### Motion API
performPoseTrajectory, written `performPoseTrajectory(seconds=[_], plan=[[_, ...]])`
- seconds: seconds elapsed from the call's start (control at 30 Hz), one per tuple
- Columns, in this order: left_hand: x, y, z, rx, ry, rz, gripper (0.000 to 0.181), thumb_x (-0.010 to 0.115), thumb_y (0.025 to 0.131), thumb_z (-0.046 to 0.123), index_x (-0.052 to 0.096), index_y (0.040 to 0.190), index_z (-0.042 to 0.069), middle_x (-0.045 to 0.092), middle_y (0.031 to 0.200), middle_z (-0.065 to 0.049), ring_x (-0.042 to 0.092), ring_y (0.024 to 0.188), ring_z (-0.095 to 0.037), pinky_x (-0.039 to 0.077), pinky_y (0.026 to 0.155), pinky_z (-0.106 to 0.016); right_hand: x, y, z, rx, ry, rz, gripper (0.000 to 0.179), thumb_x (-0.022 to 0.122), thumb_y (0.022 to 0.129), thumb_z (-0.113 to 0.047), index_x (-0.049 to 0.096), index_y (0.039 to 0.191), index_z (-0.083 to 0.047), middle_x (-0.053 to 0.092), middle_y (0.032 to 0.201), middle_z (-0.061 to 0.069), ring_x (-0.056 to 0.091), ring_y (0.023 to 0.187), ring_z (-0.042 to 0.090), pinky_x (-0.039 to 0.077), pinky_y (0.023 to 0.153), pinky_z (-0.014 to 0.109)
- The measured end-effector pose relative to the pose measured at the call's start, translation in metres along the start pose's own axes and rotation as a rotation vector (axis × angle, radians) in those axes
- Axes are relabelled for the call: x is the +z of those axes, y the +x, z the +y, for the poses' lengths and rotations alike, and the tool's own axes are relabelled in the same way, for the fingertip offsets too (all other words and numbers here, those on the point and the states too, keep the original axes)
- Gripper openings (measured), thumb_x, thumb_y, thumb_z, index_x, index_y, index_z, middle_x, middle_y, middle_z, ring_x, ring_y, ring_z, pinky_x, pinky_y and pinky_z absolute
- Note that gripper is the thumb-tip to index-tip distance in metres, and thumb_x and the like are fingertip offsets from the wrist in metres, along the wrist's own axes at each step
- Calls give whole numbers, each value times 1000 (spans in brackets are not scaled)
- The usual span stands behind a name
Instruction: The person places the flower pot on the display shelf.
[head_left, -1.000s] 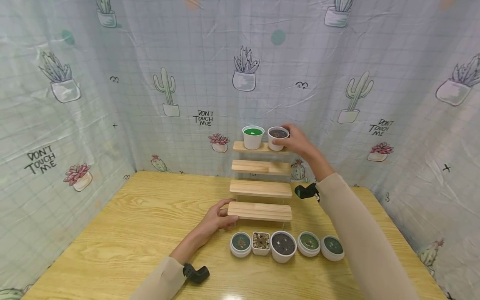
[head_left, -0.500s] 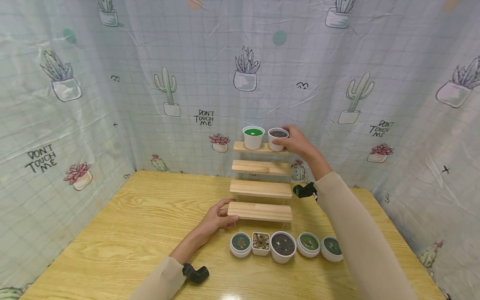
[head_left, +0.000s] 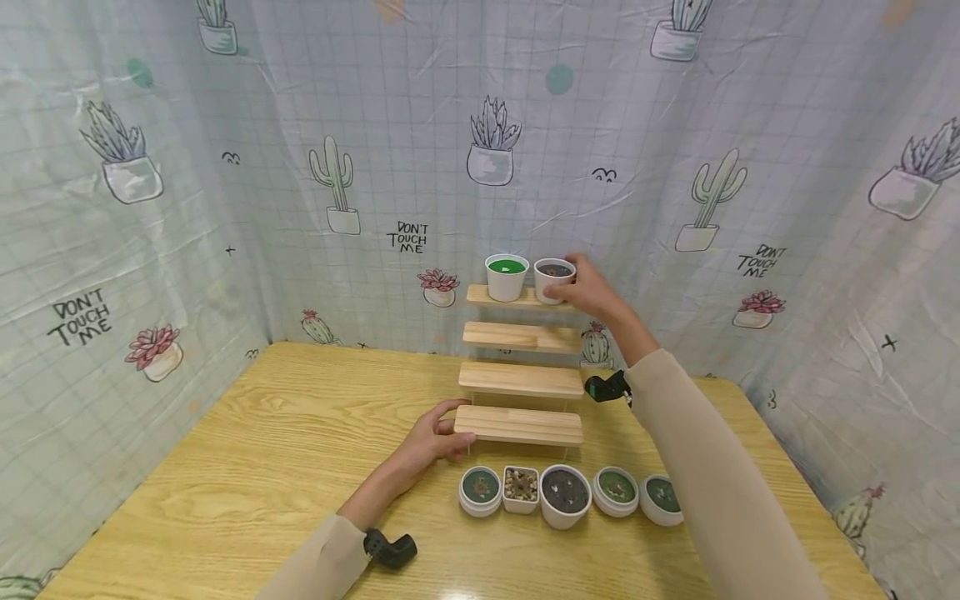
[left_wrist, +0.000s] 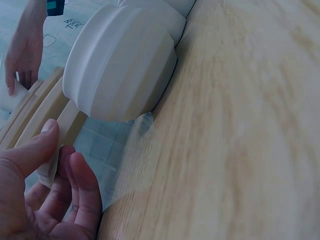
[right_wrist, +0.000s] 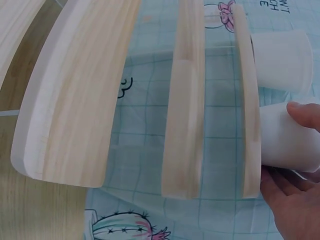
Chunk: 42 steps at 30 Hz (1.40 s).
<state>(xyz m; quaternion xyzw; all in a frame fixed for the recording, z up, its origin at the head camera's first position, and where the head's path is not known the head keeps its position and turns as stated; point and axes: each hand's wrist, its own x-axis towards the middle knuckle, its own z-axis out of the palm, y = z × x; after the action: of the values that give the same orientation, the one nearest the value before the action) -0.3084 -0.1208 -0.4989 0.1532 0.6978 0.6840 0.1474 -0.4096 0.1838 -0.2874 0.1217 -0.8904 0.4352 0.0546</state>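
Observation:
A stepped wooden shelf rack (head_left: 521, 379) stands on the table with several light planks. On its top plank sit two white pots: one with a bright green filling (head_left: 507, 279) at left, one with a dark filling (head_left: 553, 282) at right. My right hand (head_left: 592, 292) grips that dark-filled pot (right_wrist: 282, 135), thumb in front and fingers round its far side. The pot's base is against the plank. At the rack's lowest plank, my left hand (head_left: 431, 437) pinches the left end, thumb on the front edge; in the left wrist view the fingers curl under the plank (left_wrist: 72, 120).
In front of the rack stands a row of white pots: a round one (head_left: 480, 492), a square one with pebbles (head_left: 521, 489), a larger dark-filled one (head_left: 566, 497), and green-filled ones (head_left: 617, 492) to the right. A patterned curtain (head_left: 405, 150) hangs behind the wooden table (head_left: 300, 417).
Both hands keep their holds. The right forearm has shifted slightly left and down, and the held pot sits a touch lower in the view; the rack stays put.

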Motion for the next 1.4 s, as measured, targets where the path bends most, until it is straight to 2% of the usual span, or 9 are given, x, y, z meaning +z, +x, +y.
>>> performPoseTrajectory(seconds=[0.27, 0.53, 0.77, 1.03, 1.27, 1.4], plan=[[0, 0, 1, 6, 2, -4, 72, 79, 93, 22, 42, 155, 14, 73, 118, -12, 64, 84, -13, 57, 77, -30, 0, -1, 5, -19, 52, -16, 84, 71, 96, -15, 18, 158, 3, 42, 152, 29, 49, 132, 41, 47, 107, 51], [2, -1, 1, -8, 2, 2, 73, 79, 93, 22, 42, 156, 14, 73, 120, -12, 63, 81, -13, 56, 77, -32, -9, -12, 3, 32, 11, -36, 93, 70, 98, -21, 7, 163, -1, 42, 153, 31, 45, 140, 42, 43, 113, 55], [1, -2, 1, -13, -9, -2, 76, 80, 92, 22, 40, 157, 15, 73, 119, -12, 63, 81, -14, 56, 78, -32, -16, -24, 4, 27, 8, -60, 92, 68, 99, -22, 6, 164, -1, 37, 158, 30, 39, 147, 44, 39, 117, 57], [1, -1, 1, -14, -17, -1, 76, 79, 93, 21, 39, 157, 13, 73, 118, -11, 61, 78, -13, 55, 76, -31, -27, -48, -2, 25, -47, -73, 95, 71, 98, -26, 7, 164, -4, 32, 163, 27, 32, 152, 43, 35, 119, 60], [1, -1, 2, -9, -18, -4, 75, 78, 93, 19, 39, 157, 13, 72, 123, -15, 62, 80, -13, 56, 77, -31, -37, -76, 3, -51, -43, -110, 93, 68, 101, -26, 3, 164, -2, 28, 164, 28, 30, 154, 44, 33, 121, 59], [1, -1, 2, -10, -13, -5, 75, 78, 94, 19, 39, 157, 13, 72, 120, -12, 61, 78, -13, 55, 76, -31, -40, -95, 7, -83, -36, -113, 94, 70, 101, -25, 4, 164, -2, 28, 163, 29, 31, 153, 45, 32, 122, 57]])
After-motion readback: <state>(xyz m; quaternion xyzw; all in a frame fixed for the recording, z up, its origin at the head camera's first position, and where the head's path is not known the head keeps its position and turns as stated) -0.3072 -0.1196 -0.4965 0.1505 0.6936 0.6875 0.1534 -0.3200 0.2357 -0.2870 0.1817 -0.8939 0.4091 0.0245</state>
